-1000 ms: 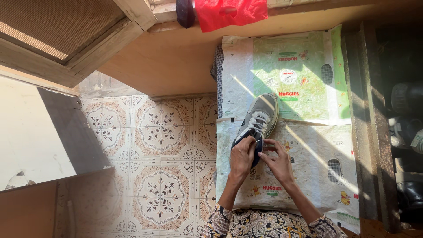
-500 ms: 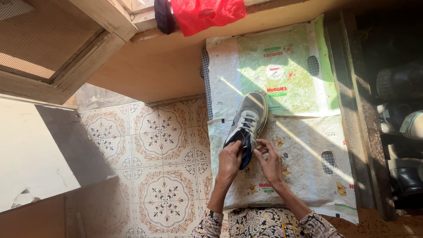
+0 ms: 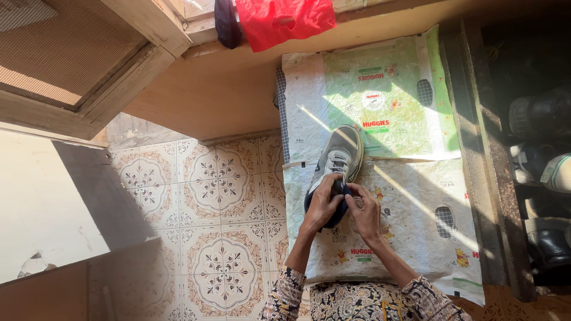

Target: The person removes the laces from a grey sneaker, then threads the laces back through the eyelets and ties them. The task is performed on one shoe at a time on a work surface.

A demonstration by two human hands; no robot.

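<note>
- Head view: a grey sneaker point(image 3: 336, 166) with white laces and a dark blue heel lies on flattened plastic packaging sheets point(image 3: 416, 238) spread over the floor, its toe pointing away from the person. It sits near the left edge of the sheets, across the seam where the upper green-and-white sheet point(image 3: 392, 101) meets the lower white one.
- The left hand point(image 3: 322, 205) is at the shoe's heel end, fingers curled down over the collar and tongue, gripping the shoe from the left side.
- The right hand point(image 3: 364, 211) is just beside it, touching the shoe's right side at the heel; its fingers are bent and pinched close together at the collar, but whether they hold a lace or only the shoe's edge cannot be told.
- Both forearms come up from the bottom edge, in patterned sleeves point(image 3: 357, 300).
- To the left of the sheets lies patterned floor tile point(image 3: 220, 196), partly in shadow.
- Beyond the sheets' far edge runs a wooden step point(image 3: 214, 101); a red plastic bag point(image 3: 285, 18) and a dark cloth point(image 3: 227, 22) hang over the ledge above it.
- Along the right edge of the sheets stands a dark wooden rack point(image 3: 482, 148), with other shoes point(image 3: 541, 172) in shadow inside it, well apart from the hands.
</note>
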